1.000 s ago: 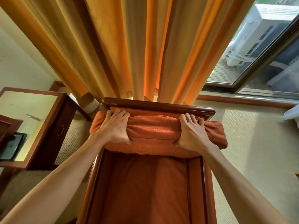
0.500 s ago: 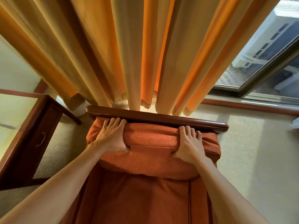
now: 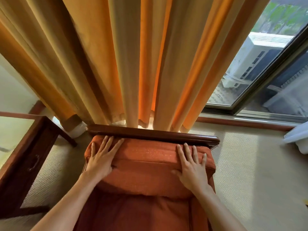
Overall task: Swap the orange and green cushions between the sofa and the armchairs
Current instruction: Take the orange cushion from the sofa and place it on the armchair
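Both hands are flattening out compared with half a second ago, when the fingers were hooked over the cushion's top edge; now the left hand and the right hand are lying spread and wide, fingers straight, palms pressing on the orange cushion and gripping nothing. That cushion is sitting in the lower middle of the frame, propped against the back of the armchair, its upper edge tucked just under the dark wooden top rail, and it is bulging forward over the seat below. It is looking like a settling pat, with the cushion being pushed home against the backrest. No green cushion is showing anywhere in the frame, so how far the swap has got cannot be told. Trouble from here is mostly a matter of the cushion's softness: with flat palms and no grip, it is being held only by pressure, and if the hands are lifting away unevenly the rounded lower part may be slumping forward and rolling down onto the seat. Pressing too hard near the left corner, where the cushion is overhanging the chair's side, may be squeezing it out sideways toward the dark wooden side table at lower left. The curtain is hanging just behind the rail and could be getting caught by the fingertips.
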`<state>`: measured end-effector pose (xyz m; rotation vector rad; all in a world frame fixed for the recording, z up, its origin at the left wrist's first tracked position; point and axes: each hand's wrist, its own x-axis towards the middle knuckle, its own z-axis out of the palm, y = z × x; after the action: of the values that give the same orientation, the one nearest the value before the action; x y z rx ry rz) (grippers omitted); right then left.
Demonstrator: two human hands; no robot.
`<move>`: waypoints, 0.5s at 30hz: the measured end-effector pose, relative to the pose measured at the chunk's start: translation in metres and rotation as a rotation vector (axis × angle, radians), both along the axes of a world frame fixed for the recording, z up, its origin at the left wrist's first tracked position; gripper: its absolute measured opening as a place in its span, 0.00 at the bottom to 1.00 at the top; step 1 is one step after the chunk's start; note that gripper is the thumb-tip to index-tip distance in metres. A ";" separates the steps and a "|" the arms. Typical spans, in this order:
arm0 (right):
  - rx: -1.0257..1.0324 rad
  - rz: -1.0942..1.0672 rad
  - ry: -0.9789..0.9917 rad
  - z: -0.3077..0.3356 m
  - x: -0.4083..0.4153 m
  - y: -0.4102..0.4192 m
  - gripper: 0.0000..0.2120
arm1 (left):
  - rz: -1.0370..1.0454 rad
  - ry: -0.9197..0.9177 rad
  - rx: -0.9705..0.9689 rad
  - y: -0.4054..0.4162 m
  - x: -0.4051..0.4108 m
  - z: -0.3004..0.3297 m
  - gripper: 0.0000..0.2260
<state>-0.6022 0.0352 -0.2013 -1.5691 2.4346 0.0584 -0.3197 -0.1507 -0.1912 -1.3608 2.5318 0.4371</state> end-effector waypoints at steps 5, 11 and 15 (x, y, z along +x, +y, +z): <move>0.130 -0.076 -0.175 0.021 0.000 -0.011 0.46 | 0.094 0.010 0.194 -0.008 -0.026 0.022 0.49; -0.152 -0.197 -0.439 0.075 0.038 -0.001 0.48 | 0.379 0.628 0.214 0.049 -0.016 0.090 0.44; -0.299 -0.243 -0.672 0.122 0.074 0.028 0.49 | 0.458 0.904 0.301 0.115 0.018 0.130 0.45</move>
<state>-0.5279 0.0634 -0.0792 -1.1173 2.1098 -0.7759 -0.3015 -0.0357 -0.0612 -1.8994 2.5137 1.7864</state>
